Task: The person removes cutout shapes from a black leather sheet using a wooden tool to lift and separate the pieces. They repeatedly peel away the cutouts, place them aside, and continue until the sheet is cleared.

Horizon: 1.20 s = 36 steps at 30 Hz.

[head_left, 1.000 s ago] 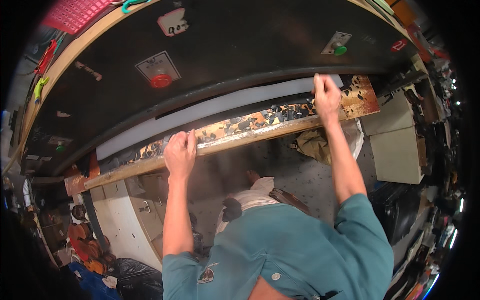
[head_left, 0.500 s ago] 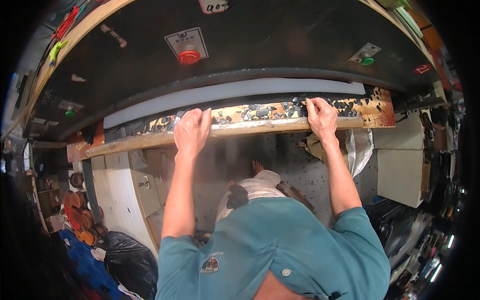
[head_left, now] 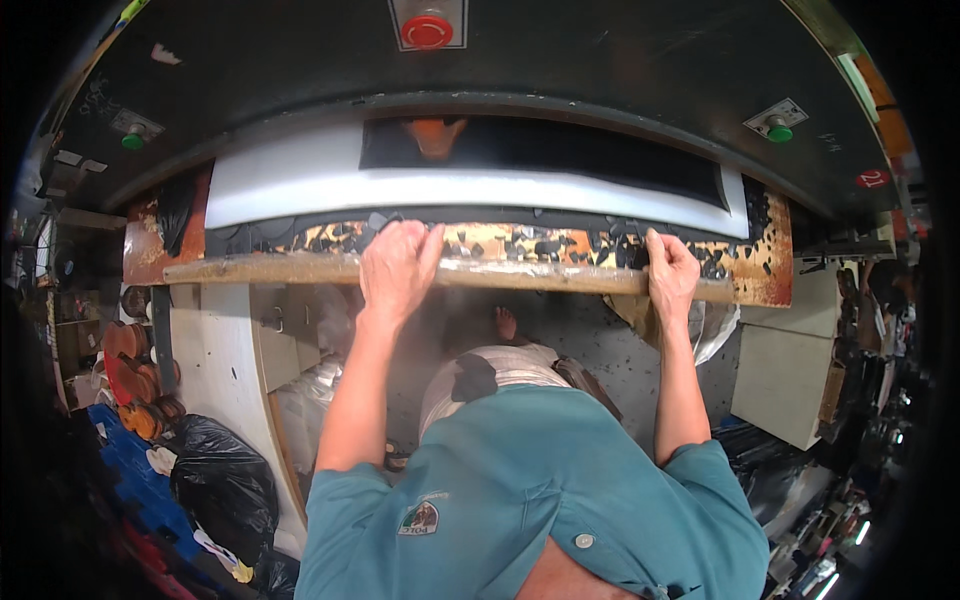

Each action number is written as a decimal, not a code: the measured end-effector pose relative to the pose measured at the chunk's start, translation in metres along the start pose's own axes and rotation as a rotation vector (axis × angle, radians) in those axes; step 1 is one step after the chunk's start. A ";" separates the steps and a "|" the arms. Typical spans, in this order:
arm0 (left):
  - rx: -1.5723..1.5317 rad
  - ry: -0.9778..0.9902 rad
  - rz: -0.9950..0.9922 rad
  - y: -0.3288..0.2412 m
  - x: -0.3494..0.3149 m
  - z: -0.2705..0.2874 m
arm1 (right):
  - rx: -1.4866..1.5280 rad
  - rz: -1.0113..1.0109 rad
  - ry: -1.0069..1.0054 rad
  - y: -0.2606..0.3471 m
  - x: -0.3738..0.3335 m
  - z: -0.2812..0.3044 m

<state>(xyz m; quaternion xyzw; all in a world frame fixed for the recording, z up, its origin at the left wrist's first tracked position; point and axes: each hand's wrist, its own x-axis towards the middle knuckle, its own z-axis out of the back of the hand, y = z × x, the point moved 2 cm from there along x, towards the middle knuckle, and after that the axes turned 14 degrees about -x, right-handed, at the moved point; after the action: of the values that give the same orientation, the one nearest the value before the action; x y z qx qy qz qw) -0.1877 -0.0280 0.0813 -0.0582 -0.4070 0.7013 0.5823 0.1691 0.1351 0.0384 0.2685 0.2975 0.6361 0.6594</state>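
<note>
My left hand (head_left: 398, 268) is closed at the front edge of the bench, its fingertips pinched at the edge of a thin black sheet (head_left: 480, 216). A dark flap sticks up beside those fingertips. Farther right, my right hand (head_left: 672, 275) pinches the same sheet's front edge between thumb and fingers. The sheet runs as a narrow strip along a thick white board (head_left: 290, 180). On that board lies a wider black piece (head_left: 560, 155) with an orange reflection. Small black scraps (head_left: 545, 245) are strewn over the worn bench top in front, between my hands.
A rounded wooden rail (head_left: 500, 273) edges the bench. Above hangs a dark machine panel (head_left: 600, 60) with a red button (head_left: 427, 32) and green buttons (head_left: 780, 130). Pale cabinets (head_left: 785, 370) stand below at the right. A black bag (head_left: 225, 475) lies at the lower left.
The machine panel sits higher in view. More of the white board shows, and the wider black piece on it has come into sight. Both hands stay pinched; my right hand appears slightly farther right and lower.
</note>
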 end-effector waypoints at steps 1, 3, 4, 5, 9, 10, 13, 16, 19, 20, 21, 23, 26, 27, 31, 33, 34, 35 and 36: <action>-0.003 0.010 0.014 0.021 -0.013 -0.006 | 0.114 0.033 -0.049 -0.007 -0.008 -0.024; -0.028 -0.017 -0.053 0.050 -0.032 -0.015 | 0.267 0.112 -0.079 -0.003 -0.020 -0.069; -0.052 -0.046 -0.050 0.062 -0.036 -0.018 | 0.331 0.166 -0.026 0.010 -0.022 -0.090; -0.064 -0.028 -0.030 0.070 -0.039 -0.021 | 0.233 0.375 -0.107 0.034 -0.018 -0.104; -0.275 0.186 0.022 0.103 -0.018 -0.014 | 0.084 0.661 0.037 0.155 0.013 -0.185; -0.314 0.225 0.136 0.120 -0.005 -0.011 | 0.022 0.654 0.119 0.183 0.023 -0.218; -0.336 -0.178 -0.097 0.151 0.029 0.005 | -0.187 0.747 0.136 0.223 0.020 -0.281; -0.175 -0.114 -0.139 0.173 0.053 -0.006 | -0.428 0.758 -0.002 0.224 0.008 -0.311; 0.051 0.017 -0.189 0.186 0.058 -0.018 | -0.420 0.791 -0.109 0.225 0.005 -0.318; 0.056 -0.003 -0.189 0.190 0.058 -0.019 | -0.427 0.735 -0.014 0.227 0.008 -0.318; 0.070 0.005 -0.177 0.192 0.056 -0.020 | -0.410 0.727 0.025 0.229 0.009 -0.314; 0.091 0.023 -0.157 0.196 0.051 -0.020 | -0.345 0.682 0.122 0.235 0.015 -0.303; 0.119 0.056 -0.144 0.193 0.045 -0.016 | 0.070 0.494 0.252 0.235 0.028 -0.270; 0.129 0.065 -0.141 0.190 0.044 -0.013 | 0.300 0.376 0.437 0.232 0.033 -0.259; 0.226 0.150 -0.052 0.162 0.047 -0.003 | 0.533 0.283 0.521 0.218 0.048 -0.228; -0.023 0.069 -0.124 0.139 0.055 -0.003 | 0.673 0.257 0.583 0.212 0.049 -0.227; -0.165 0.009 -0.162 0.128 0.059 -0.006 | 0.737 0.221 0.610 0.209 0.048 -0.230; -0.388 -0.016 -0.116 0.117 0.066 -0.016 | 0.767 0.224 0.627 0.206 0.048 -0.231; -0.501 0.090 0.009 0.110 0.071 -0.027 | 0.772 0.231 0.611 0.203 0.047 -0.233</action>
<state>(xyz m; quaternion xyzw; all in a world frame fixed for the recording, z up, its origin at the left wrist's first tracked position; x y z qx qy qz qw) -0.2792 0.0477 0.0209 -0.2334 -0.5416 0.5778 0.5641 -0.1387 0.1863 0.0264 0.3257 0.6587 0.5979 0.3203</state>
